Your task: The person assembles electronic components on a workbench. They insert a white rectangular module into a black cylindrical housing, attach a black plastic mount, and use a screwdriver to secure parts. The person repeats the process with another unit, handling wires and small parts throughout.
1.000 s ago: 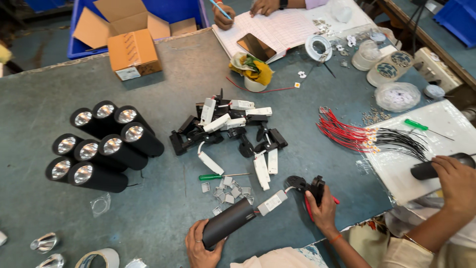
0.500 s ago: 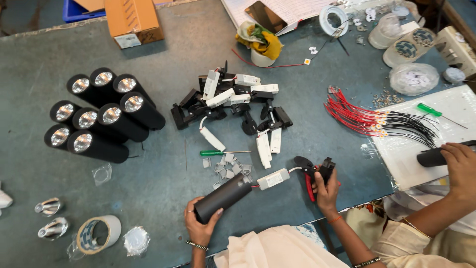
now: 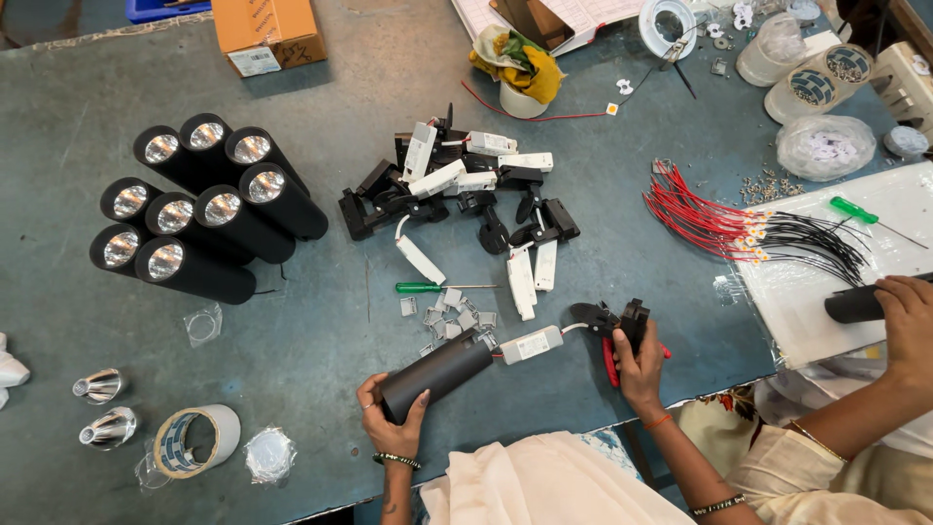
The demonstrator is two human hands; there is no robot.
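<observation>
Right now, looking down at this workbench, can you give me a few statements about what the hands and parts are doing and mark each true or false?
1. The left hand grips a black cylinder housing. True.
2. The right hand holds a green screwdriver. False: it holds a black part with red-handled pliers; the green screwdriver lies on the table.
3. Finished black spotlights are stacked to the left. True.
4. The tape roll sits on the white board. False: it lies on the table, lower left.
5. Another person's hand rests on a black cylinder. True.
</observation>
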